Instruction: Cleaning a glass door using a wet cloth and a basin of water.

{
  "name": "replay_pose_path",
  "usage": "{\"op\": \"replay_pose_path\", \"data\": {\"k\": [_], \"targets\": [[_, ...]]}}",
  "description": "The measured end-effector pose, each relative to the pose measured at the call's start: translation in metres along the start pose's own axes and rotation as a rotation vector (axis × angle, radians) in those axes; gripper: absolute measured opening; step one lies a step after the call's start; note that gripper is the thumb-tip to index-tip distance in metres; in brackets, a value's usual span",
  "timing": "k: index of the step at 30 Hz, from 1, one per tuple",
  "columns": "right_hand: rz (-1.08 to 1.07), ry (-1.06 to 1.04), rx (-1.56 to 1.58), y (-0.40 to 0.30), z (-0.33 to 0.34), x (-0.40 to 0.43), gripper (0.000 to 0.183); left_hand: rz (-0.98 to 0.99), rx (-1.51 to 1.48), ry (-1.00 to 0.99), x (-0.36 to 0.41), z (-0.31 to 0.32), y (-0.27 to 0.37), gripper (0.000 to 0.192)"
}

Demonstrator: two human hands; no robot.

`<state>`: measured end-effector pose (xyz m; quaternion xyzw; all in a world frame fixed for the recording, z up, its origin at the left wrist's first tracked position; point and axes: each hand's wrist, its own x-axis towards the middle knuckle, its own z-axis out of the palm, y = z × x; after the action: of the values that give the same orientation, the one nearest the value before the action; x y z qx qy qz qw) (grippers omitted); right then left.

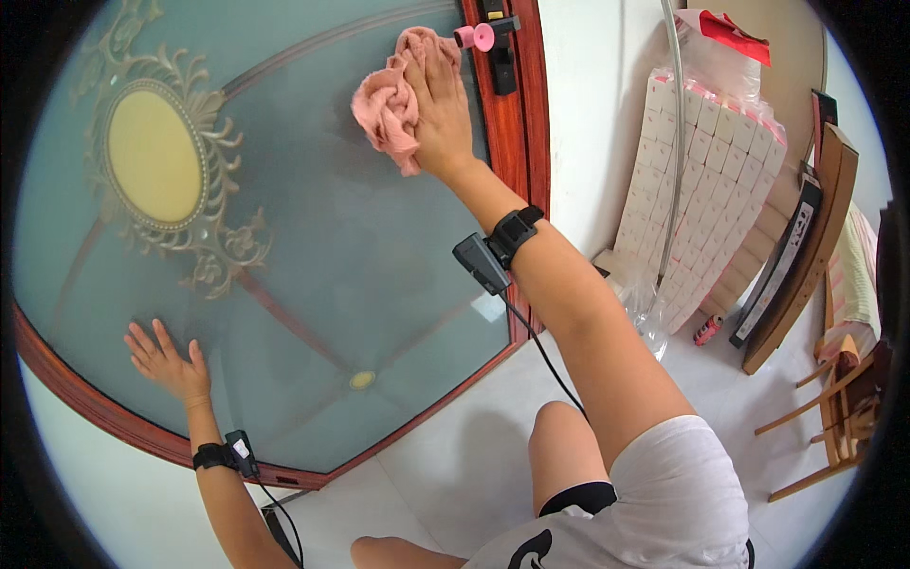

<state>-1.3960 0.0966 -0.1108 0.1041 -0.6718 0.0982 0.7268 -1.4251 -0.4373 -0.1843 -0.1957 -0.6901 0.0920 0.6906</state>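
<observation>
My right hand [442, 117] lies flat on a crumpled pink cloth [387, 107], pressing it against the frosted glass panel [320, 192] of a door, near the door's handle side. The fingers point up along the cloth. My left hand [170, 363] has its fingers spread, at or close to the lower left of the glass; whether it touches cannot be told. It holds nothing. Between the hands, further up the pane, is an ornate oval decoration [156, 155] with a yellow centre. Both wrists carry a strapped black device with a cable.
A red-brown wooden frame [501, 142] edges the glass. A black door handle [503, 27] with a pink suction-cup piece [483, 37] is beside the cloth. To the right stand stacked tissue packs [700, 185], a cardboard box [803, 263], a can [708, 330] and a wooden chair [828, 427].
</observation>
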Motion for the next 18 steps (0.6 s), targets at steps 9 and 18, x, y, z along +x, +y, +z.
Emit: {"op": "replay_pose_path", "data": {"k": [9,18], "targets": [[0.548,-0.287,-0.44,0.062,-0.071,-0.261,0.058,-0.027,-0.019,-0.009,0.008,0.005,0.016,0.068],[0.266,0.109,-0.158,0.071,-0.037,-0.096,0.076,0.021,0.009,-0.015,-0.002,-0.001,-0.002,0.07]]}}
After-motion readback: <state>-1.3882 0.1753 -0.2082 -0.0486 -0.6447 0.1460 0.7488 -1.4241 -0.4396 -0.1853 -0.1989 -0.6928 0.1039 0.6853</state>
